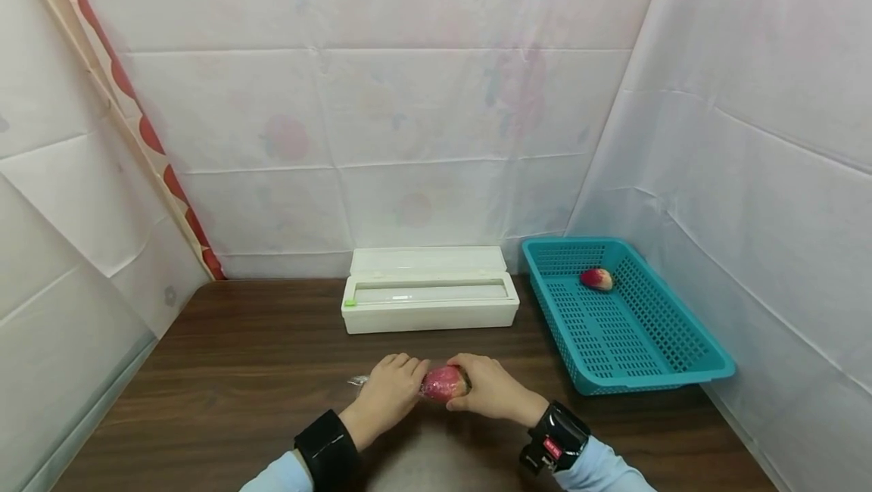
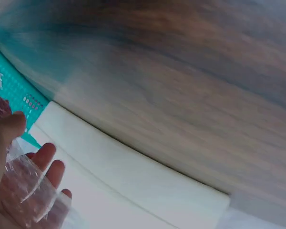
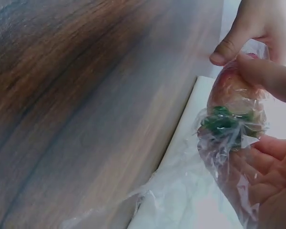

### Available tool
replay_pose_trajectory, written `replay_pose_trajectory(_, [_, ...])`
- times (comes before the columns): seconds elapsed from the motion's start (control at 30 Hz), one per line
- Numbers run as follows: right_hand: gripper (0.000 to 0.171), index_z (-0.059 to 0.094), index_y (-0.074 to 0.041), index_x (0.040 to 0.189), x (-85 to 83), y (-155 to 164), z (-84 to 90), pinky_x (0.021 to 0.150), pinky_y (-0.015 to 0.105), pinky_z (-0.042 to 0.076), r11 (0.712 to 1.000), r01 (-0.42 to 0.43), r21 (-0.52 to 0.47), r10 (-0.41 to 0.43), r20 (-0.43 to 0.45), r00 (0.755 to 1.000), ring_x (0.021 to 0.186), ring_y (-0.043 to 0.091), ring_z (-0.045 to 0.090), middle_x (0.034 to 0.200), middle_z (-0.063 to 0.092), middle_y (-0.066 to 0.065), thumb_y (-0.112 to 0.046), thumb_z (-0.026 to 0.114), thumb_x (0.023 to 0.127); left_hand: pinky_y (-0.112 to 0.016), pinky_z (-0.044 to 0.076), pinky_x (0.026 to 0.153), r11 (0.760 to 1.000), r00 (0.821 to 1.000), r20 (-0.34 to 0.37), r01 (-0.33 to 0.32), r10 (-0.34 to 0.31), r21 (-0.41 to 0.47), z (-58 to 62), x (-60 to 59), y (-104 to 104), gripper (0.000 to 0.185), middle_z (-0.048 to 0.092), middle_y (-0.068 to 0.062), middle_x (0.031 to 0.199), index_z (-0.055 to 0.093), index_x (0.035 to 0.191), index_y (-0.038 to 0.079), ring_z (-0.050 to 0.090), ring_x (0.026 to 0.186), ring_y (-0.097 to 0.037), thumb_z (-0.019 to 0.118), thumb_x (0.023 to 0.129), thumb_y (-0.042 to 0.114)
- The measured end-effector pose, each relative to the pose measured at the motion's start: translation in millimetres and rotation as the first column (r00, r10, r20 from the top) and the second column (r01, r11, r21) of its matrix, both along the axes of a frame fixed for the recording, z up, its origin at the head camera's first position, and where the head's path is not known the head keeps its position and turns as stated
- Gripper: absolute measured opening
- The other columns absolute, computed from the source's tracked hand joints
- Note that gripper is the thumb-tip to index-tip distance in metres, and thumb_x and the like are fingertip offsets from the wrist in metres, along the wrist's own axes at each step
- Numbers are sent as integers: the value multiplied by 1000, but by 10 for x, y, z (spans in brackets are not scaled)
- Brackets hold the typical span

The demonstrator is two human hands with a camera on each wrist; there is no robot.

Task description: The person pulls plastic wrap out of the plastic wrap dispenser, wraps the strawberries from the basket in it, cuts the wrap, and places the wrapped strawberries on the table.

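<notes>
A red and cream strawberry (image 1: 443, 383) with green leaves is wrapped in clear cling film (image 3: 224, 143). My right hand (image 1: 492, 388) grips it at the leafy end, thumb on one side and fingers on the other. At its red tip, my left hand (image 1: 391, 392) holds the gathered film, which runs across the palm in the left wrist view. A short tail of film pokes out left of that hand in the head view. Loose crinkled film hangs around the leaves in the right wrist view.
A white cling film dispenser (image 1: 429, 317) with a green slider stands behind the hands on the brown table (image 1: 225, 378). To the right is a teal perforated basket (image 1: 555, 318) with another red and cream strawberry (image 1: 596, 278) inside. White sheets (image 1: 422, 113) enclose the back and sides.
</notes>
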State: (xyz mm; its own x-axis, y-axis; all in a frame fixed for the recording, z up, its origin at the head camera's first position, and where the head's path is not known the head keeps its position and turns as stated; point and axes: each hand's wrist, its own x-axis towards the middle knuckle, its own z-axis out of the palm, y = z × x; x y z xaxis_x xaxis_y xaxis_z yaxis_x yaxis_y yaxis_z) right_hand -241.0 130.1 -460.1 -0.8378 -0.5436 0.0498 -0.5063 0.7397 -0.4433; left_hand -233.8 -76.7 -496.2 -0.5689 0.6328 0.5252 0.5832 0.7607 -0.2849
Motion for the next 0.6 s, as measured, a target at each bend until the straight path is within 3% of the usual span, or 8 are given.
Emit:
replay_pose_trajectory(0.13, [60,57,-11,118,21,5,25,73,26,46,1000,-25,18,25,-15,1000,88,6,57,106,63,-1,-36,78,67,-28,49,69,993,998,-38,-59,55,-106,-8,16,-87,19,64,2,77,60,85,12,57,73,-14,72,73,20])
replay_pose_trajectory(0.27, [58,60,-13,117,34,11,28,72,24,46,999,-47,1,47,-34,998,87,5,57,104,64,-2,-35,79,67,-28,47,69,983,995,-60,-90,82,-157,-37,23,-176,9,61,3,71,54,75,13,55,70,-14,62,79,16])
replay_pose_trajectory(0.43, [57,61,-15,116,55,17,21,73,23,46,998,-41,-43,40,-28,999,88,3,57,104,65,-4,-37,79,66,-29,47,67,995,993,-112,-41,31,-89,-56,12,-265,17,58,3,62,47,67,14,54,64,-14,43,83,13])
replay_pose_trajectory(0.6, [58,61,-16,116,92,21,30,74,23,46,994,-15,-105,11,-35,999,88,4,57,106,65,-3,-37,80,66,-29,46,65,1000,990,-138,-8,4,-23,-42,-4,-306,16,55,3,60,43,67,13,53,61,-14,44,82,9])
